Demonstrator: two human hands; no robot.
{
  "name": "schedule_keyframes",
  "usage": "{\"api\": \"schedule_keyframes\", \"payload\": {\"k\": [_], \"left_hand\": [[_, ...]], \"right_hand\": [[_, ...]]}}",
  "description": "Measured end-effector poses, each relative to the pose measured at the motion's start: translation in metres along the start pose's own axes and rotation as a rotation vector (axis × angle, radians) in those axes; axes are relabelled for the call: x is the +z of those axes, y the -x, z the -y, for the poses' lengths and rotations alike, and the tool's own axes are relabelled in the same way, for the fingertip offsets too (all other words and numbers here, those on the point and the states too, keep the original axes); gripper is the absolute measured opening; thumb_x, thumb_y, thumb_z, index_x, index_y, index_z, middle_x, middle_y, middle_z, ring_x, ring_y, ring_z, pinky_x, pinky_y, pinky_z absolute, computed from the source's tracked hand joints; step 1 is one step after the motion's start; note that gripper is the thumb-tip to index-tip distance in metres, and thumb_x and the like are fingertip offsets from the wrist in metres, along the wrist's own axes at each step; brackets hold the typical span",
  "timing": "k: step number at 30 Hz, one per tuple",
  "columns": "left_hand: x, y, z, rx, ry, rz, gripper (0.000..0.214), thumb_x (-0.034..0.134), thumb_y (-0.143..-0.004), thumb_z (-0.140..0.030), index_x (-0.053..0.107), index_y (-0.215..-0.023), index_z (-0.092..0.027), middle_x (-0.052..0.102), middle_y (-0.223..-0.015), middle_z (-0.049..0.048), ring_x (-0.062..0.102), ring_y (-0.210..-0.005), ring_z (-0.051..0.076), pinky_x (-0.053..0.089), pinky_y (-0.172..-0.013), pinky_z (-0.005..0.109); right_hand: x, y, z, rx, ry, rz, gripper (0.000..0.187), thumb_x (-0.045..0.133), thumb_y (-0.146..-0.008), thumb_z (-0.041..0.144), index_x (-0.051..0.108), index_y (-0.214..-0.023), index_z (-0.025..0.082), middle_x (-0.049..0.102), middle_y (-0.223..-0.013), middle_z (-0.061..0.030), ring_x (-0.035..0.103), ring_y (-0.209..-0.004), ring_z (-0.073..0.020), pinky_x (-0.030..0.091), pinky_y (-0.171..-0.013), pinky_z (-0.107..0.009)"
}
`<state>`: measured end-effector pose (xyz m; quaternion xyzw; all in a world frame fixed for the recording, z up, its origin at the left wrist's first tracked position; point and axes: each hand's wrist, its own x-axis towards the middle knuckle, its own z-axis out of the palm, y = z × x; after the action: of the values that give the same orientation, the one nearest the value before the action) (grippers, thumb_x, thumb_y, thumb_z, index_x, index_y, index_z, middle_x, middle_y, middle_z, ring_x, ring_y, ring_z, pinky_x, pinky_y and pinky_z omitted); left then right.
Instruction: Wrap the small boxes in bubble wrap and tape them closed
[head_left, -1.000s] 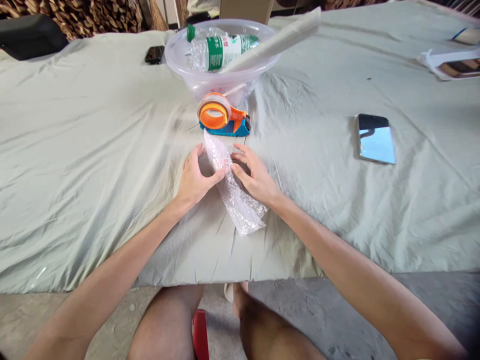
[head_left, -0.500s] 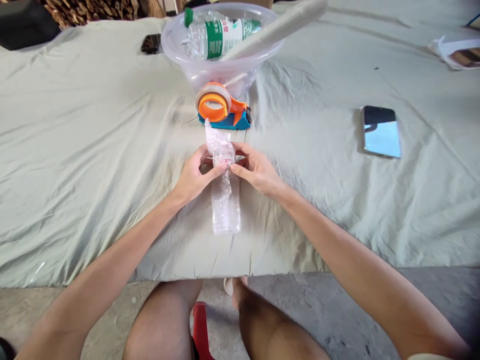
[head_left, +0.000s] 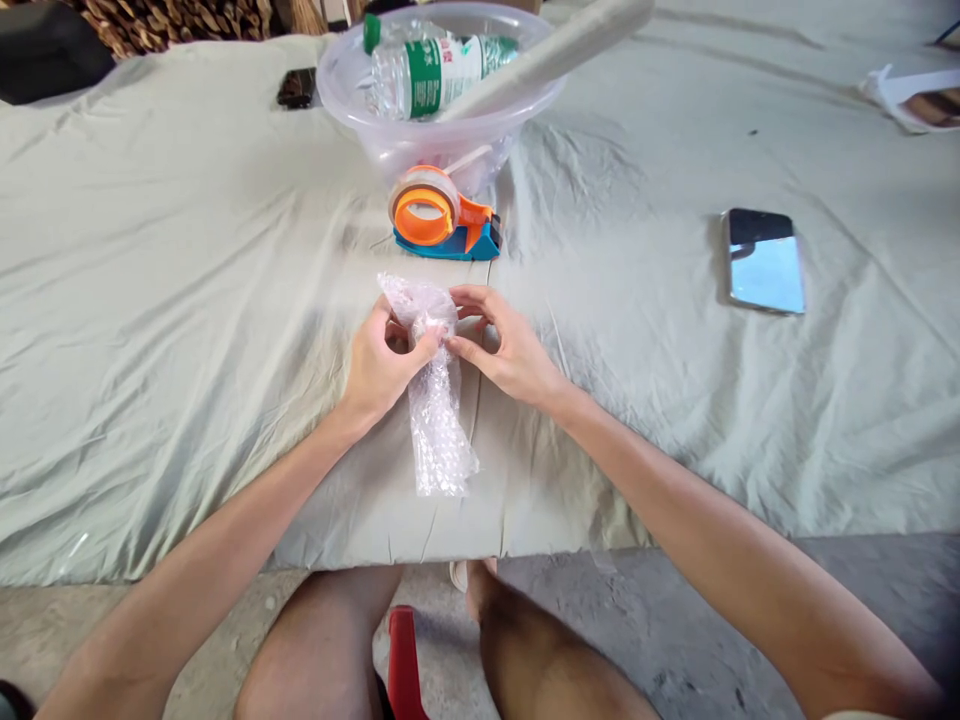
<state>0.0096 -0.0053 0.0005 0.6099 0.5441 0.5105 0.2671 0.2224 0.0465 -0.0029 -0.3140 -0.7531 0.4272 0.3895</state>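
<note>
A strip of clear bubble wrap lies on the cloth-covered table, its near end close to the table's front edge. My left hand grips its upper part, fingers curled round it. My right hand pinches the same bunched top from the right with thumb and fingers. Just beyond both hands sits an orange and blue tape dispenser.
A clear plastic bowl behind the dispenser holds a water bottle and a pale roll. One phone lies to the right, another dark phone at the far left. My bare knees show below the table edge.
The bubble wrap's far end has been folded back toward me and bunched between both hands. Its near end swung from the right to straight in front of me.
</note>
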Motion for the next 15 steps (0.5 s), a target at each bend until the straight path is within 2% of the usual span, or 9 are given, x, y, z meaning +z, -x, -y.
{"api": "schedule_keyframes", "payload": {"k": [4, 8, 10, 13, 15], "left_hand": [[-0.004, 0.001, 0.006, -0.009, -0.097, -0.002, 0.032, 0.089, -0.096, -0.046, 0.074, -0.113, -0.024, 0.081, -0.108, 0.0072, 0.077, -0.104, 0.027, 0.065, -0.095, 0.044], [-0.007, 0.000, 0.012, 0.009, -0.144, 0.083, 0.032, 0.078, -0.102, -0.048, 0.077, -0.120, -0.022, 0.082, -0.114, 0.0093, 0.077, -0.103, 0.028, 0.065, -0.098, 0.046], [-0.008, -0.001, 0.014, 0.055, -0.160, 0.128, 0.032, 0.074, -0.106, -0.048, 0.079, -0.125, -0.024, 0.082, -0.123, 0.0102, 0.077, -0.112, 0.030, 0.064, -0.106, 0.048], [-0.010, -0.002, 0.016, 0.147, -0.199, 0.157, 0.035, 0.072, -0.107, -0.049, 0.080, -0.135, -0.029, 0.075, -0.146, 0.0115, 0.068, -0.139, 0.033, 0.055, -0.125, 0.052], [-0.012, -0.003, 0.017, 0.211, -0.229, 0.161, 0.042, 0.071, -0.108, -0.051, 0.077, -0.144, -0.030, 0.069, -0.155, 0.0119, 0.063, -0.147, 0.033, 0.052, -0.130, 0.051]], "right_hand": [[0.002, 0.000, -0.001, 0.027, 0.059, 0.013, 0.047, 0.075, -0.105, 0.059, 0.073, -0.136, 0.024, 0.080, -0.135, -0.0133, 0.075, -0.118, -0.0307, 0.061, -0.110, -0.053], [0.003, 0.000, 0.002, 0.004, 0.046, 0.038, 0.050, 0.069, -0.107, 0.069, 0.080, -0.125, 0.023, 0.081, -0.127, -0.0121, 0.075, -0.117, -0.0305, 0.058, -0.116, -0.053], [0.003, 0.001, 0.002, 0.000, 0.030, 0.042, 0.055, 0.068, -0.106, 0.074, 0.081, -0.125, 0.024, 0.079, -0.128, -0.0114, 0.075, -0.115, -0.0289, 0.061, -0.112, -0.050], [0.004, 0.002, 0.003, 0.011, 0.005, 0.035, 0.058, 0.070, -0.104, 0.078, 0.081, -0.125, 0.025, 0.075, -0.131, -0.0111, 0.074, -0.103, -0.0247, 0.065, -0.098, -0.044], [0.005, 0.002, 0.003, 0.018, -0.011, 0.023, 0.059, 0.072, -0.102, 0.078, 0.080, -0.123, 0.024, 0.074, -0.130, -0.0110, 0.073, -0.099, -0.0227, 0.065, -0.093, -0.042]]}}
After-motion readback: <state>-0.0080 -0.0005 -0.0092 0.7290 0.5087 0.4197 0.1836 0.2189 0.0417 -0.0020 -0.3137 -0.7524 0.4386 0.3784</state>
